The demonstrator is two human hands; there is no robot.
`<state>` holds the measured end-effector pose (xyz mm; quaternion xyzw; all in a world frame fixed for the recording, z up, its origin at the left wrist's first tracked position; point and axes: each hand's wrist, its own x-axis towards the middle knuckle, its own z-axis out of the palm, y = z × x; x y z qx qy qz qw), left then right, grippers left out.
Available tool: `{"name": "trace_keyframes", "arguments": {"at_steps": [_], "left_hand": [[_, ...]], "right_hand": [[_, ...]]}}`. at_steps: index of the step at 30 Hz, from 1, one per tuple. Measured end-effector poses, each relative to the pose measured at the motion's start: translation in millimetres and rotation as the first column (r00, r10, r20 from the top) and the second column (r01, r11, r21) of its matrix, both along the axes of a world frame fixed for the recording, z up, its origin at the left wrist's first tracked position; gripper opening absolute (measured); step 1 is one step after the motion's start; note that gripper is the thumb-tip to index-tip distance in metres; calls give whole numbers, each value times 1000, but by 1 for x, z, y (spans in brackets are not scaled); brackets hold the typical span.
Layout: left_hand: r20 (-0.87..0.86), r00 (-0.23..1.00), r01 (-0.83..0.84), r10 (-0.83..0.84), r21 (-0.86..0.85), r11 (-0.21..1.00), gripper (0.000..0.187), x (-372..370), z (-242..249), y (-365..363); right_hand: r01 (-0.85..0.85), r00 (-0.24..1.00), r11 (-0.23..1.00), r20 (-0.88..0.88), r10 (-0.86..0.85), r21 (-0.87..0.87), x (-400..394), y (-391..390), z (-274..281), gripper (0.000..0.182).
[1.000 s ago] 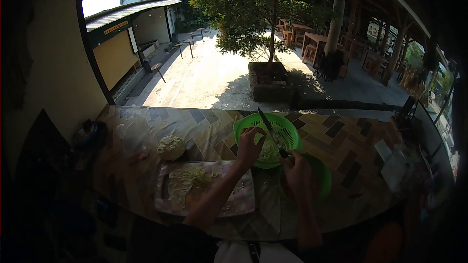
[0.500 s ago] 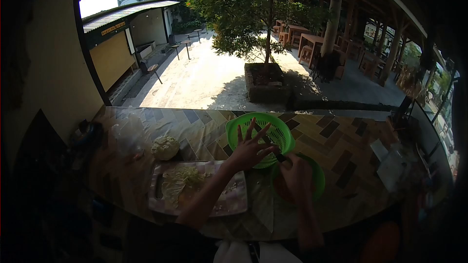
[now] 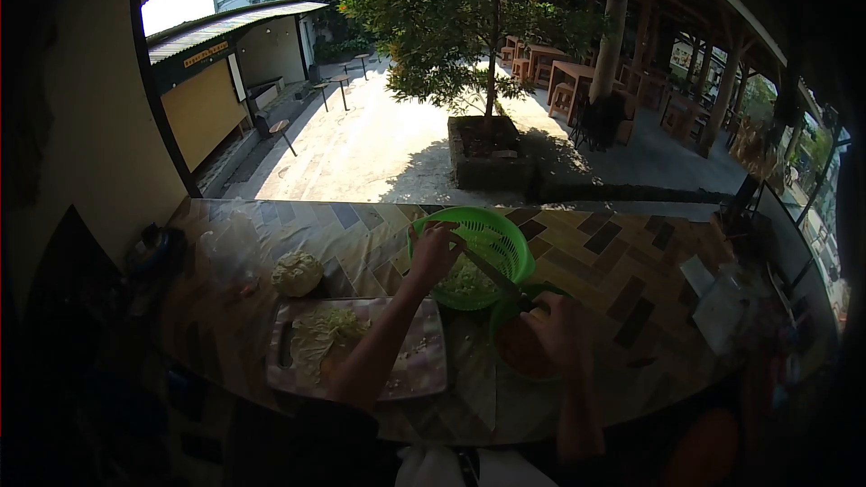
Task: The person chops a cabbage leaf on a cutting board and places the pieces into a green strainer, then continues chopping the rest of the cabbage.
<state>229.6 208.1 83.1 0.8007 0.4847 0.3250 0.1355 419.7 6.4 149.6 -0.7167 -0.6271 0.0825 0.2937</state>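
Note:
My right hand [image 3: 552,329] is closed on the handle of a knife [image 3: 490,271], whose blade points up and left across a green colander [image 3: 514,248]. Shredded pale cabbage [image 3: 465,280] lies in the colander. My left hand [image 3: 436,251] is at the colander's left side, its fingers bent near the knife tip; what they hold, if anything, is too small to tell. Below my right hand sits a green bowl [image 3: 498,343] with something orange in it. Left of it, a cutting board [image 3: 428,361] bears cabbage leaves and shreds [image 3: 329,334], partly behind my left forearm.
A cabbage head [image 3: 298,274] rests behind the board, with a clear plastic bag [image 3: 233,243] to its left. Plastic packages [image 3: 726,307] lie at the table's right side. Beyond the tiled table [image 3: 595,261] are a tree in a planter and wooden furniture.
My left hand has moved left and its spread fingers have bent together. The knife now shows more fully over the colander. The whole view has shifted slightly.

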Motion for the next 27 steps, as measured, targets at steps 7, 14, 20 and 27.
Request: {"name": "trace_keyframes", "arguments": {"at_steps": [7, 14, 20, 27], "left_hand": [[65, 998, 27, -22, -69, 997, 14, 2, 0, -2], [78, 988, 132, -134, 36, 991, 18, -6, -17, 0], [-120, 982, 165, -146, 159, 973, 26, -18, 26, -27], [186, 975, 60, -122, 312, 948, 23, -72, 31, -62]], "right_hand": [[35, 991, 999, -126, -36, -12, 12, 6, 0, 34], [-5, 977, 1000, -213, 11, 29, -9, 19, -15, 30], [42, 977, 993, -213, -18, 110, -40, 22, -25, 28], [-91, 892, 988, -431, 137, 127, -62, -8, -43, 27]]}}
